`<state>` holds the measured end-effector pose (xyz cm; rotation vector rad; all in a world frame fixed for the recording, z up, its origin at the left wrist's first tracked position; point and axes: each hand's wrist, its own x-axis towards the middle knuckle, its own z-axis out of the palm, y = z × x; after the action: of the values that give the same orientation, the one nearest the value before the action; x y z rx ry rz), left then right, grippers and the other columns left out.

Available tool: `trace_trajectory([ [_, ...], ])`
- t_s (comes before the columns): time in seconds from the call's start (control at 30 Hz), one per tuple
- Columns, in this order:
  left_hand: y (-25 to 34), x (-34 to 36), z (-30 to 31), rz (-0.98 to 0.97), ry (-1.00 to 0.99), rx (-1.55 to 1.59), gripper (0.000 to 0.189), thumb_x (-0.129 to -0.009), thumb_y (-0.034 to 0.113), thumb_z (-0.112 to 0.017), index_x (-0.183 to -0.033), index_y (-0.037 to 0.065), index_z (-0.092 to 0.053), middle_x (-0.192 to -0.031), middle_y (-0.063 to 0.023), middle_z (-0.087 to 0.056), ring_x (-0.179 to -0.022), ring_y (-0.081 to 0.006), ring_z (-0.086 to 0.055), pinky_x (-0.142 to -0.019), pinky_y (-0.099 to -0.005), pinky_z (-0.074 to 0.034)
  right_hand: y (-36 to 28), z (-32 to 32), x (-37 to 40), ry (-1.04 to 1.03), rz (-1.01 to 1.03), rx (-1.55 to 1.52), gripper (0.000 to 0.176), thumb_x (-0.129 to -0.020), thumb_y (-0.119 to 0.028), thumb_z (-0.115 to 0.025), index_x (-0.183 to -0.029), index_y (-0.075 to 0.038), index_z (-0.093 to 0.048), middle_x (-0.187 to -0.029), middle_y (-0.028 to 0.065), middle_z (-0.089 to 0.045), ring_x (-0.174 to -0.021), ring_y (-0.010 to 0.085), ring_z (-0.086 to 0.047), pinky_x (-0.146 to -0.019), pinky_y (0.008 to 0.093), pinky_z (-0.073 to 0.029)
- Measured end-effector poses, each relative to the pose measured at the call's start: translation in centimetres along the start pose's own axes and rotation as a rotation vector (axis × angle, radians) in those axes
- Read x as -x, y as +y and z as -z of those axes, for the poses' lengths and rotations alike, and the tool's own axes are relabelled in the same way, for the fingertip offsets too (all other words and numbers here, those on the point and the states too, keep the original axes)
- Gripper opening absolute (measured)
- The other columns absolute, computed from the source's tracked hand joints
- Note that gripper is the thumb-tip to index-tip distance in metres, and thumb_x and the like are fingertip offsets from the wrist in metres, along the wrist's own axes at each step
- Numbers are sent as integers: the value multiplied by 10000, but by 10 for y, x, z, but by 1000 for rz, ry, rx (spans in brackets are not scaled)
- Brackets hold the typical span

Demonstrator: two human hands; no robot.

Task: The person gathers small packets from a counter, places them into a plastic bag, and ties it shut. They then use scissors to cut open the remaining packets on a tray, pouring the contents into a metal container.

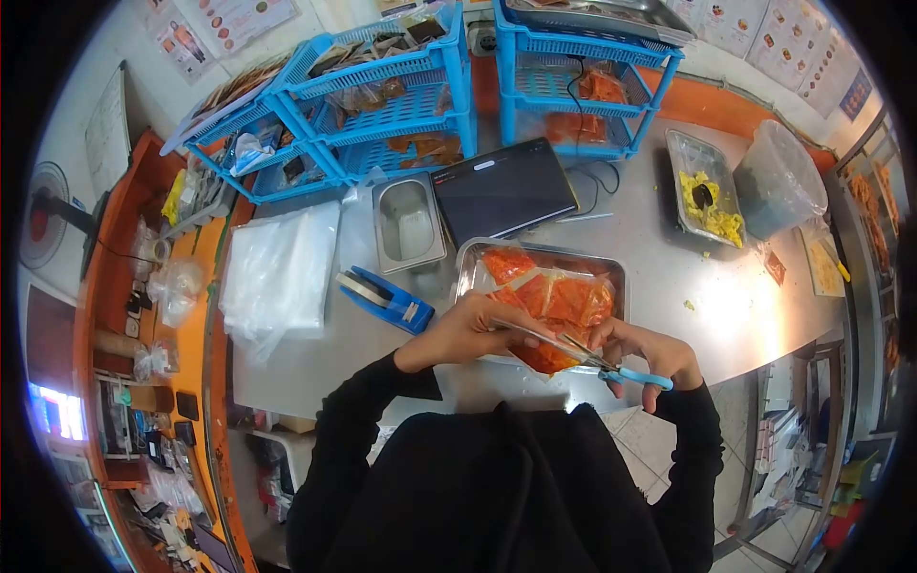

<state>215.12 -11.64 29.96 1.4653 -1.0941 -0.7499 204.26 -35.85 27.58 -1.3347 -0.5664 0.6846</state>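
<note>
My left hand (463, 332) is closed on the upper edge of a clear plastic packet of orange-red food (546, 359), which hangs at the near side of a metal tray. In my right hand (659, 351) is a pair of scissors (634, 377) with light blue handles. Its blades point left, along the packet's top edge close to my left fingers. Beneath and beyond both hands, the metal tray (623, 272) bears several more sealed packets (578, 296) of the same orange-red food.
Left of the tray stand a blue tape dispenser (387, 301), an open steel container (411, 227) and a stack of clear plastic bags (279, 272). Behind is a black flat appliance (506, 191). A tray of yellow pieces (707, 201) and a clear tub (778, 181) sit right. Blue racks (382, 105) line the back.
</note>
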Motion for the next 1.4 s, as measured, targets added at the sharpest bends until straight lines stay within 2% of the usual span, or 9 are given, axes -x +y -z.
trace_trajectory([
  [0.37, 16, 2, 8, -37, -27, -212, 276, -684, -26, -542, -932, 87, -587, -802, -86, -606, -709, -163, -593, -655, -237, -450, -10, -11, -10, 117, -38, 26, 774, -480, -62, -766, -1100, -68, -303, -512, 24, -520, -500, 110, -541, -529, 198, -368],
  [0.47, 10, -3, 1, 3, -162, -233, 374, -678, -11, -557, -1032, 108, -528, -931, -95, -575, -795, -183, -580, -687, -240, -446, -17, -14, -21, 98, -18, -27, 824, -497, -49, -754, -1158, -68, -261, -514, 25, -523, -500, 98, -543, -526, 177, -353],
  [0.53, 9, -3, -2, -12, 9, -154, 455, -690, 16, -567, -1113, 145, -460, -1112, -97, -474, -893, -203, -545, -739, -235, -427, -21, -11, -22, 134, -164, -85, 928, -508, -68, -754, -1227, -68, -167, -516, 27, -525, -501, 94, -546, -512, 162, -344],
  [0.67, 6, -7, -9, -89, 63, -233, 561, -653, -69, -542, -1168, 105, -403, -1151, -90, -449, -878, -136, -547, -757, -213, -407, -17, -10, -33, 104, -73, -42, 1003, -511, -93, -759, -1261, -70, -94, -516, 32, -526, -490, 99, -544, -494, 160, -342],
  [0.73, -2, -12, -7, 18, 72, 37, 776, -636, -43, -584, -1272, 73, -155, -1220, -111, -366, -922, -87, -506, -769, -196, -384, -17, -11, -39, 97, -77, -223, 1023, -516, -118, -763, -1271, -70, -73, -514, 26, -528, -492, 104, -548, -492, 154, -344],
  [0.83, -14, -14, -2, 120, 21, 272, 856, -680, 36, -613, -1276, 62, 2, -1184, -118, -400, -878, -51, -497, -768, -201, -387, -7, -1, -39, 181, -66, -85, 1005, -527, -120, -758, -1269, -61, -83, -600, 50, -558, -512, 94, -547, -499, 161, -361],
  [1.03, -25, -22, -9, 200, 5, 229, 859, -688, 24, -607, -1274, 52, 21, -1102, -83, -461, -795, -34, -508, -722, -184, -396, -11, -9, -51, 222, -16, -301, 994, -542, -131, -751, -1271, -48, -80, -774, 70, -559, -544, 67, -520, -455, 179, -373],
  [1.27, -55, -34, -17, 315, -33, 418, 825, -692, 47, -603, -1270, 18, -14, -1034, -75, -497, -804, -60, -508, -742, -189, -383, 24, 10, -32, 244, 15, -341, 955, -561, -110, -734, -1272, -52, -100, -694, 38, -525, -520, 88, -518, -458, 188, -396],
  [1.4, -90, -50, -19, 325, -18, 471, 621, -738, 85, -565, -1236, 4, -203, -1093, -91, -459, -928, -106, -463, -761, -200, -384, 19, 22, 11, 385, -220, -58, 930, -557, -95, -731, -1267, -52, -133, -602, 26, -505, -493, 105, -520, -451, 207, -411],
])
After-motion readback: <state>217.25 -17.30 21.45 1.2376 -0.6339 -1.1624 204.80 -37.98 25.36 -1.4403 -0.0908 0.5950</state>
